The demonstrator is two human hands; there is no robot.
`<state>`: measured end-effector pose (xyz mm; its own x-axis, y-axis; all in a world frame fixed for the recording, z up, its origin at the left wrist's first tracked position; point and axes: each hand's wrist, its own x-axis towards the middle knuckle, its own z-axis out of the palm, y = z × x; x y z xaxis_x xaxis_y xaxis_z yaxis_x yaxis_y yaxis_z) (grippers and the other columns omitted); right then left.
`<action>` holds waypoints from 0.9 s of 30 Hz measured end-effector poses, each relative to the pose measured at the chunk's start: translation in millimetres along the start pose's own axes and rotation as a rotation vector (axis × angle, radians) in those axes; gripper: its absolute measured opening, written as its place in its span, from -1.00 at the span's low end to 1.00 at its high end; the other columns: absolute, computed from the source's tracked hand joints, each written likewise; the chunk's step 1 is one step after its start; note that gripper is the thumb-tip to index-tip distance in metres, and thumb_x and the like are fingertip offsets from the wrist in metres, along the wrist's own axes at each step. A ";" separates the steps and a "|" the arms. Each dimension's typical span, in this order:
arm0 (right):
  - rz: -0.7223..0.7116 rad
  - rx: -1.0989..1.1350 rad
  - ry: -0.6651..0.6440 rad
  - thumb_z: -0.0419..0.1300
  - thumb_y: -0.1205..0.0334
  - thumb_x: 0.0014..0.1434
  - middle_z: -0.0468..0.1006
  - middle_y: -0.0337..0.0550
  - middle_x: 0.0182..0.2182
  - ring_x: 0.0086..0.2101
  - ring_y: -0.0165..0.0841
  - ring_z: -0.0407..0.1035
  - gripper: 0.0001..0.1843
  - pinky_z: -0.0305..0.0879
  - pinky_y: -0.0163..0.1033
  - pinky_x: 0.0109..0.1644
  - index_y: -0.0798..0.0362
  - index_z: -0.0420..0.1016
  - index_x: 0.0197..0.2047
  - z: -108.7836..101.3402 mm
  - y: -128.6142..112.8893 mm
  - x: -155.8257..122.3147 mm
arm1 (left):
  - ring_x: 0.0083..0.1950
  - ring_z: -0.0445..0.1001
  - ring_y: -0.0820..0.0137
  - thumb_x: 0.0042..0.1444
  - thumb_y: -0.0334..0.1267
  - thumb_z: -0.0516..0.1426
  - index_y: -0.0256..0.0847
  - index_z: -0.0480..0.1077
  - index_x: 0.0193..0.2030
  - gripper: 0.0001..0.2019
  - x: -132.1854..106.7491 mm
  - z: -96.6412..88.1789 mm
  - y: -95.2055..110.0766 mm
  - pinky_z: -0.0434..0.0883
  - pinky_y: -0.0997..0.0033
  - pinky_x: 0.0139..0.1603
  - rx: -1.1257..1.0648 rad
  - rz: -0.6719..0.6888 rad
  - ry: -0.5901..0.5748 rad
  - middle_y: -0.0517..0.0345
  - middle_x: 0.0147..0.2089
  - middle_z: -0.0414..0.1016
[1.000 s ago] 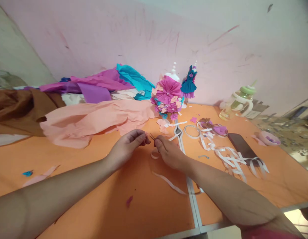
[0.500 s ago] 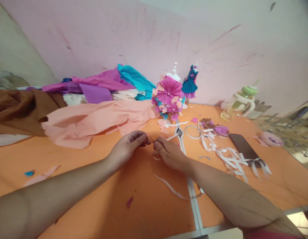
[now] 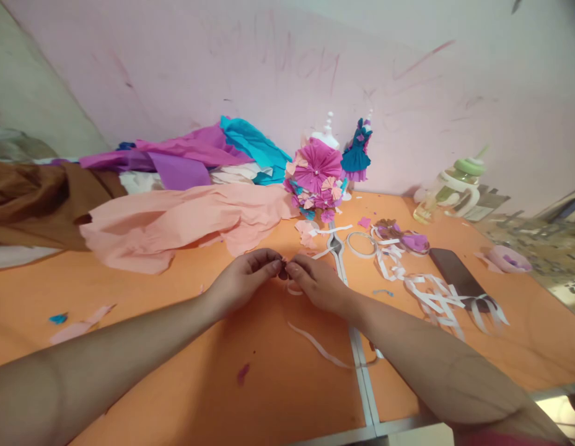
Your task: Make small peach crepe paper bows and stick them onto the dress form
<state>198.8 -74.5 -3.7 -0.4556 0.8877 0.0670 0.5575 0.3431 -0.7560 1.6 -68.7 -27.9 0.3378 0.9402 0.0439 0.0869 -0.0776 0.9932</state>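
Two pinches meet: left hand (image 3: 248,277) and right hand (image 3: 315,283) clamp one tiny paper scrap (image 3: 282,271); beyond it, flower bouquet (image 3: 315,176) looks finished, paper sheets (image 3: 176,223) lie unused.

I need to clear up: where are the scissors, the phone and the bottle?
scissors (image 3: 336,248), head view, on the handles.
phone (image 3: 455,277), head view, middle of its dark face.
bottle (image 3: 448,191), head view, on its clear body.
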 end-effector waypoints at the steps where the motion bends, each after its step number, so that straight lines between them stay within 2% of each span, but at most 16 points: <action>1: -0.012 0.011 -0.021 -0.10 -0.08 0.33 0.54 -0.22 -0.35 -0.32 -0.39 0.41 -0.58 0.28 -0.28 -0.19 0.01 0.46 -0.19 -0.4 0.8 0.7 | -0.16 0.51 0.34 0.15 0.01 0.16 -0.19 0.43 -0.22 -0.72 0.4 -0.6 -0.4 0.37 0.37 -0.04 0.011 0.007 -0.002 0.14 -0.26 0.56; 6: -0.044 0.051 -0.056 -0.09 -0.04 0.34 0.52 -0.23 -0.33 -0.29 -0.40 0.39 -0.61 0.26 -0.27 -0.16 0.02 0.45 -0.18 -1.5 3.0 3.8 | -0.17 0.50 0.34 0.15 0.01 0.16 -0.19 0.43 -0.20 -0.71 3.7 -4.7 -4.4 0.37 0.37 -0.04 0.032 0.011 -0.013 0.13 -0.25 0.55; 12: -0.014 0.036 -0.033 -0.07 -0.04 0.32 0.45 -0.24 -0.40 -0.35 -0.41 0.36 -0.63 0.22 -0.30 -0.27 0.04 0.38 -0.27 -0.6 4.7 5.0 | -0.13 0.51 0.30 0.10 0.04 0.20 -0.20 0.45 -0.14 -0.65 7.7 -5.4 -8.3 0.37 0.32 -0.02 -0.010 -0.031 0.028 0.08 -0.19 0.56; 18: 0.011 0.021 -0.024 -0.07 -0.05 0.31 0.45 -0.25 -0.44 -0.36 -0.41 0.37 -0.62 0.21 -0.31 -0.29 0.03 0.40 -0.27 -0.8 4.2 4.5 | -0.11 0.52 0.26 0.06 0.07 0.21 -0.20 0.49 -0.14 -0.61 7.3 -3.5 -6.1 0.38 0.30 -0.02 0.006 -0.074 0.039 0.04 -0.15 0.58; 27: 0.011 0.035 -0.012 -0.08 -0.07 0.32 0.44 -0.28 -0.45 -0.42 -0.43 0.38 -0.61 0.19 -0.32 -0.32 0.03 0.39 -0.27 -0.8 6.8 5.2 | -0.07 0.53 0.24 0.04 0.03 0.25 -0.20 0.51 -0.13 -0.63 7.3 -2.9 -6.6 0.38 0.27 0.02 -0.109 -0.076 0.034 0.01 -0.13 0.59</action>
<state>200.8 -67.4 -8.0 -0.4575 0.8878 0.0508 0.5385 0.3220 -0.7787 0.8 -60.4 -33.9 0.3019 0.9529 -0.0306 0.0085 0.0294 0.9995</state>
